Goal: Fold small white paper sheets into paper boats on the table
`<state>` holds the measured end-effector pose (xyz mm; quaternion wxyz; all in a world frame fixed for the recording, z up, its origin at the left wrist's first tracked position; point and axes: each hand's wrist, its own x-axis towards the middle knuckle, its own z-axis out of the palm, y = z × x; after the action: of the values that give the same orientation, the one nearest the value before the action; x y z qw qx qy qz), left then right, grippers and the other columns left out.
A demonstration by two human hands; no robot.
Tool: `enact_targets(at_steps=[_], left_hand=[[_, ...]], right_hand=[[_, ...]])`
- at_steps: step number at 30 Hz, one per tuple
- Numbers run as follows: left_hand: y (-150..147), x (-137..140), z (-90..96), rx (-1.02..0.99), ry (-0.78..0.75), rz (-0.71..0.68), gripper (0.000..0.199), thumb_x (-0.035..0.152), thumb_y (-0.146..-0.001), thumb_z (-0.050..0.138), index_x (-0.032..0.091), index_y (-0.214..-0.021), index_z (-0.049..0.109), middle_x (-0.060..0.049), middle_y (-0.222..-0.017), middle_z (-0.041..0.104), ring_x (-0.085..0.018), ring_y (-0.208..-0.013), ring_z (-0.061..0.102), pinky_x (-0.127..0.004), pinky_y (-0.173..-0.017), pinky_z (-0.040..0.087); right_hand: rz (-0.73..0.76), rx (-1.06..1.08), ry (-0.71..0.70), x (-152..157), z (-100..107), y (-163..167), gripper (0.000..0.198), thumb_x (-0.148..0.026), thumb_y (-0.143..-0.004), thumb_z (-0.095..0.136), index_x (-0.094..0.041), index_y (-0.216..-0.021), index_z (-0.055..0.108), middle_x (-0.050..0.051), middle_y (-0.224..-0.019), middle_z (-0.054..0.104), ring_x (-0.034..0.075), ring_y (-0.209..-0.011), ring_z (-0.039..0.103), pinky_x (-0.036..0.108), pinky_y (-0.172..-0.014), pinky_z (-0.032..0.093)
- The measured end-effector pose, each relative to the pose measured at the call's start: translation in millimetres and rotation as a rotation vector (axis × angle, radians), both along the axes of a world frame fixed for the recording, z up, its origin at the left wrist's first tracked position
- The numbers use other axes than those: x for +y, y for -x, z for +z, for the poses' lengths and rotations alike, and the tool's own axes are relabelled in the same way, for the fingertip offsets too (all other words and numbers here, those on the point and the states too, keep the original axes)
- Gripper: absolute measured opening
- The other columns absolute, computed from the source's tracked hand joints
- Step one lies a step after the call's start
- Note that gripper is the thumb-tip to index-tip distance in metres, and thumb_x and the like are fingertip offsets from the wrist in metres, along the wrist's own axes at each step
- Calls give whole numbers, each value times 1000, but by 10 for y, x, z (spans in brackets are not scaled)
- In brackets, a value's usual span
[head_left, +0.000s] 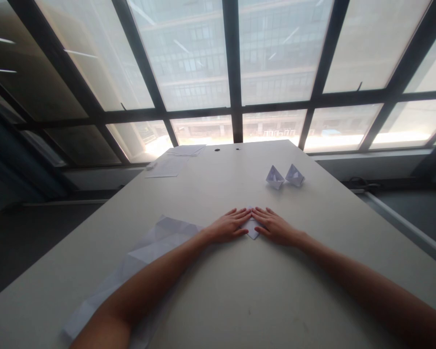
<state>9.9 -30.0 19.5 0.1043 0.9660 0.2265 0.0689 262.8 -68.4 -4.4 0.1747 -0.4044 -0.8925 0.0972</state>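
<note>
A small folded white paper (253, 229), diamond-shaped, lies flat on the white table (276, 291). My left hand (229, 226) rests on its left side, fingers stretched out flat, palm down. On its right side, my right hand (273, 225) lies flat in the same way. The fingertips of both hands nearly meet near the paper's far corner, and they cover its side edges. Beyond my right hand stand two folded paper boats (275, 177) (295, 175), side by side.
A large creased sheet of paper (145, 249) lies left, partly under my left forearm. Flat white sheets (165, 167) sit at the table's far left, beside a small pale item. Two holes pierce the far tabletop. Dark-framed windows (236, 63) stand behind it.
</note>
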Motion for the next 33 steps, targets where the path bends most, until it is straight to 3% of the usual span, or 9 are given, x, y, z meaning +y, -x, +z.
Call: enact_targets(at_steps=[7, 13, 22, 28, 33], left_hand=[[20, 4, -42, 62, -31, 13, 72, 55, -101, 38, 23, -159, 10, -11, -162, 15, -23, -150, 15, -42, -121, 12], [40, 50, -139, 77, -69, 142, 69, 59, -101, 28, 20, -158, 17, -13, -163, 15, -26, -151, 14, -46, -120, 12], [43, 52, -188, 147, -93, 290, 87, 69, -97, 23, 5, -155, 18, -23, -161, 13, -30, -151, 7, -47, -120, 8], [49, 27, -131, 92, -118, 192, 72, 64, -99, 25, 21, -158, 19, -12, -163, 16, -28, -152, 8, -52, -119, 3], [35, 7, -37, 61, -121, 52, 65, 60, -101, 29, 29, -157, 21, -6, -162, 23, -24, -151, 14, -49, -121, -3]], right_hand=[[-73, -54, 5, -13, -36, 15, 69, -56, -100, 35, -18, -156, 25, 14, -160, 24, 29, -148, 21, 55, -120, 15], [-179, -88, 4, 16, -113, 15, 72, -59, -100, 29, -13, -155, 28, 18, -159, 24, 30, -149, 18, 59, -118, 14], [-298, -101, 22, 43, -205, 11, 76, -61, -99, 27, -9, -155, 27, 21, -160, 21, 32, -150, 13, 62, -117, 7], [-288, -107, 35, 33, -161, 4, 76, -59, -99, 28, -9, -155, 25, 21, -160, 20, 32, -150, 12, 61, -117, 9], [-193, -134, 57, 32, -89, -16, 73, -60, -99, 25, -16, -157, 23, 14, -161, 19, 29, -150, 12, 60, -118, 10]])
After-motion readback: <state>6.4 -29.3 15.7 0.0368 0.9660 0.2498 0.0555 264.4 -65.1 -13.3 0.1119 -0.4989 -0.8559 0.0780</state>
